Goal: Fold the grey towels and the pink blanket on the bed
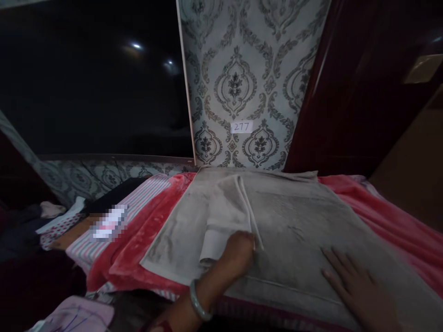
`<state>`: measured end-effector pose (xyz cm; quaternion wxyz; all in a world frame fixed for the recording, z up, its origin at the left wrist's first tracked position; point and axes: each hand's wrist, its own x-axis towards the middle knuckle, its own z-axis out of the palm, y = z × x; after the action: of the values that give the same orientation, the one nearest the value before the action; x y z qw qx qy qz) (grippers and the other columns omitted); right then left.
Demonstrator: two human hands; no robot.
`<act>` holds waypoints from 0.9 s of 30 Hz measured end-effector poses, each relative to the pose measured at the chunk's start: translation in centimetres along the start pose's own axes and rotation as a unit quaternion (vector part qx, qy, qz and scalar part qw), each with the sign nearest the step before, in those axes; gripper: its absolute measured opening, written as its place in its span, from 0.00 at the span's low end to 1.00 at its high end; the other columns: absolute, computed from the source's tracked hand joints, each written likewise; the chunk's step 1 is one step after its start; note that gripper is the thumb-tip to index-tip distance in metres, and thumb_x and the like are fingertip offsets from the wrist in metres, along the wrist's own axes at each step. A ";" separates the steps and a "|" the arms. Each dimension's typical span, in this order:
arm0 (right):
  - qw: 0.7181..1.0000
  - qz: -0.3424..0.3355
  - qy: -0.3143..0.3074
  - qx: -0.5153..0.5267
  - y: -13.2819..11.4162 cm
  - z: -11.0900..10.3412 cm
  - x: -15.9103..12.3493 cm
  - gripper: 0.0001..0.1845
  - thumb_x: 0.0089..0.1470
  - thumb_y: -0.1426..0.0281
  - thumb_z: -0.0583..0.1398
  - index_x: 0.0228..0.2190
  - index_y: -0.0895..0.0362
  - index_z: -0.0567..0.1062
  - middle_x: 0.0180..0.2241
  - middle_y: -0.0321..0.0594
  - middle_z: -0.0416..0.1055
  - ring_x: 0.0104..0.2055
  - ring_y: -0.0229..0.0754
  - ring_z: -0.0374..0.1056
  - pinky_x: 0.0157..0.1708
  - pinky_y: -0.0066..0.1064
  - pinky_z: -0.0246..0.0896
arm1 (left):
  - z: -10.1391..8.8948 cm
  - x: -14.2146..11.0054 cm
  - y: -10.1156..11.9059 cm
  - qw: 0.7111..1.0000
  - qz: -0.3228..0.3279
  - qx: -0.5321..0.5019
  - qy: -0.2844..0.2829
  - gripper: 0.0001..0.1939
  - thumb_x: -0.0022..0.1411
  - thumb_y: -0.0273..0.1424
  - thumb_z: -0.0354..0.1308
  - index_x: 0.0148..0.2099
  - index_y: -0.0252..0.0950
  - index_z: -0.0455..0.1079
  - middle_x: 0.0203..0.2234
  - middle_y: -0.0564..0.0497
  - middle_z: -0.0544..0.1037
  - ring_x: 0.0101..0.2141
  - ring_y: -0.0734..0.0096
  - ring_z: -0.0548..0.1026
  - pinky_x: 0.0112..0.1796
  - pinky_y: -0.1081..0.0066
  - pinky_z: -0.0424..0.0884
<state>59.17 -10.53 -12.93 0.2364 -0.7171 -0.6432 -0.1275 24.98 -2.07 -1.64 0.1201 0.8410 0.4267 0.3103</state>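
Note:
A large grey plush towel (294, 221) lies spread out, with faint creases across its surface. On its left half is a narrow folded piece of paler grey cloth (224, 207); I cannot tell whether it is a flap of the towel or separate. My left hand (238, 251), wearing a pale bangle (199, 302) on its wrist, is closed on the near right corner of this folded cloth. Palm down, my right hand (356, 286) rests on the towel's right side with its fingers stretched out.
Beneath the towel lies a red plush blanket (152, 226), over a striped cloth (93, 242). A large dark screen (104, 92) stands behind on the left. Patterned wallpaper (235, 60) bears a paper label marked 277 (241, 127). Dark red panelling (353, 92) rises on the right.

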 end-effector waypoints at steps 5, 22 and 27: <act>1.000 0.013 -0.019 0.010 -0.1 -0.8 0.6 0.37 0.57 0.45 0.47 0.60 0.47 0.72 0.63 0.43 0.65 0.65 0.66 0.59 0.58 0.67 0.58 | 2.1 -2.7 0.3 0.994 -0.030 0.077 -0.071 0.30 0.60 0.20 0.47 0.63 0.28 0.70 0.60 0.29 0.71 0.62 0.45 0.68 0.63 0.53 0.65; 0.673 0.253 -0.284 0.635 -21.1 1.8 20.0 0.19 0.58 0.59 0.60 0.45 0.58 0.76 0.28 0.43 0.78 0.25 0.43 0.73 0.28 0.34 0.72 | -1.1 -2.3 -1.0 0.999 0.000 0.026 -0.045 0.39 0.47 0.15 0.47 0.62 0.33 0.71 0.59 0.42 0.74 0.60 0.58 0.72 0.62 0.51 0.66; 0.706 0.234 -0.185 0.643 -22.2 2.8 23.2 0.18 0.44 0.74 0.64 0.41 0.58 0.78 0.28 0.37 0.78 0.29 0.43 0.73 0.32 0.31 0.70 | -1.5 -1.3 0.5 0.998 0.018 0.047 -0.044 0.36 0.50 0.16 0.48 0.62 0.30 0.70 0.59 0.38 0.73 0.60 0.55 0.71 0.62 0.51 0.66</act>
<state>40.21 12.17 -0.13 0.5385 -0.5283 -0.4115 0.5115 23.80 -3.48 -0.84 0.0932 0.8660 0.4203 0.2545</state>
